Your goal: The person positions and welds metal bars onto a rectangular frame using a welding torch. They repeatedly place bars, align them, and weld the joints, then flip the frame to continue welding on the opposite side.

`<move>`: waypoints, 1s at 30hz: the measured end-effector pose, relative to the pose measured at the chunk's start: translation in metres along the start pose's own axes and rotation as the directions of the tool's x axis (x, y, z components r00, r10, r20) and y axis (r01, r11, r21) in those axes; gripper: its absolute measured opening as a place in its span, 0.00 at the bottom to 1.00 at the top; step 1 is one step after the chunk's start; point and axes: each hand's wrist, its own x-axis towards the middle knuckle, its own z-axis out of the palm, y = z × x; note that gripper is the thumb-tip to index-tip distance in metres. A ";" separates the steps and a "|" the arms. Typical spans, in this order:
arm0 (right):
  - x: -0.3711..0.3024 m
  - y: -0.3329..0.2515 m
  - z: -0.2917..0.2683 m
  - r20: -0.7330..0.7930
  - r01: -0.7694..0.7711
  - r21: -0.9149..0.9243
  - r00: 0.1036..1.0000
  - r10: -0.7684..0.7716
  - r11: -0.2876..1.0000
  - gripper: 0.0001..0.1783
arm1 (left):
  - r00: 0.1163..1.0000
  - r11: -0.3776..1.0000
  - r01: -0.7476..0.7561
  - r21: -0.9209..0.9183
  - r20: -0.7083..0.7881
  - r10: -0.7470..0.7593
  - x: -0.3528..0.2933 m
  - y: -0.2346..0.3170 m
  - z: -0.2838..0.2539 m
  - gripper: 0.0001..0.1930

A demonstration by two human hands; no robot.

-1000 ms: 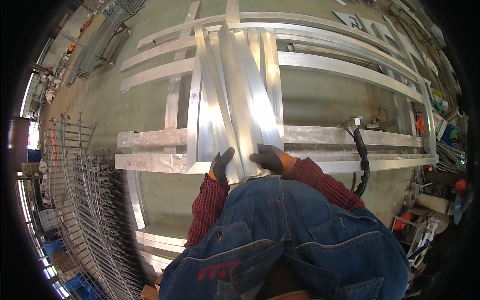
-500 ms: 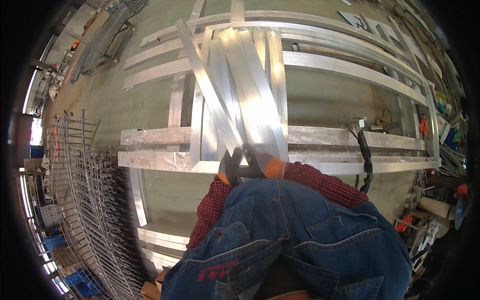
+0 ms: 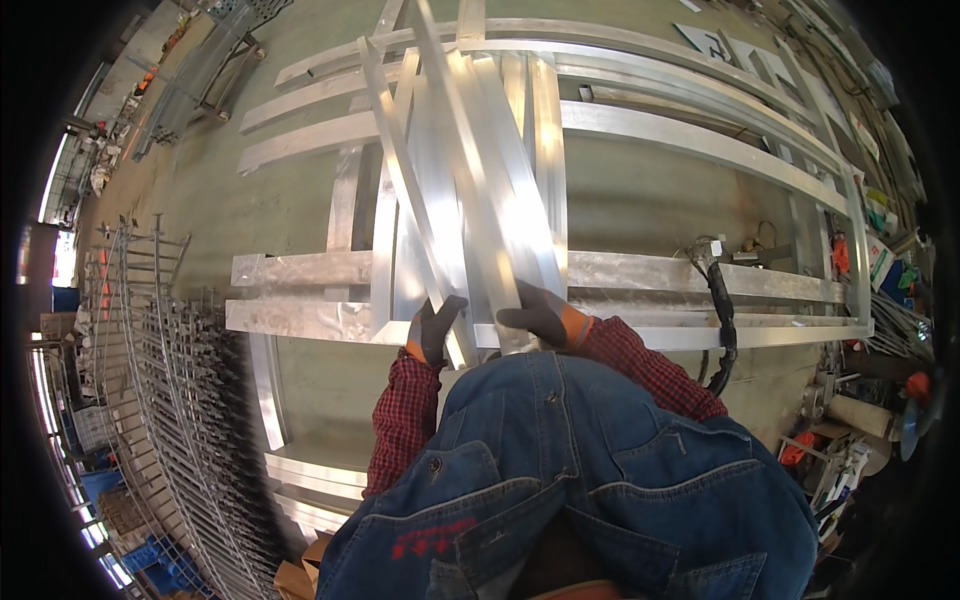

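Note:
My left hand (image 3: 437,328), in a dark glove with an orange cuff, is closed around the near end of a long narrow silver metal bar (image 3: 404,180). To its right, my right hand (image 3: 540,316) grips a second long metal bar (image 3: 472,150) near its lower end, thumb across the top. Both bars slant away to the far left. Under them, several wider shiny metal profiles (image 3: 532,210) lie side by side across a large rectangular metal frame (image 3: 640,337). The lower ends of the bars come close to my denim clothing, which hides part of them.
Long metal beams (image 3: 300,270) run crosswise beneath the frame. A black wrapped cable (image 3: 728,330) hangs over the frame's near rail at right. Stacked metal racks (image 3: 150,360) stand at left, a cardboard box (image 3: 296,580) below. Assorted materials and tools crowd the right edge.
My hands have moved apart, the left one shifting left with its bar. A second bar has come up from the pile in my right hand and now slants beyond the frame's far edge.

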 end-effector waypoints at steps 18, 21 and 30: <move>-0.070 0.060 -0.086 -0.662 -0.266 -0.116 0.739 0.125 0.957 0.50 | 0.883 0.610 0.301 0.733 -0.456 0.112 0.017 0.001 0.034 0.64; -0.072 0.071 -0.084 -0.668 -0.273 -0.079 0.728 0.153 0.959 0.53 | 0.869 0.673 -0.030 0.739 -0.314 0.383 0.025 0.016 0.047 0.49; -0.086 0.075 -0.065 -0.691 -0.259 -0.005 0.699 0.183 0.966 0.52 | 0.773 0.555 -0.633 0.540 0.406 0.487 0.075 0.076 0.149 0.30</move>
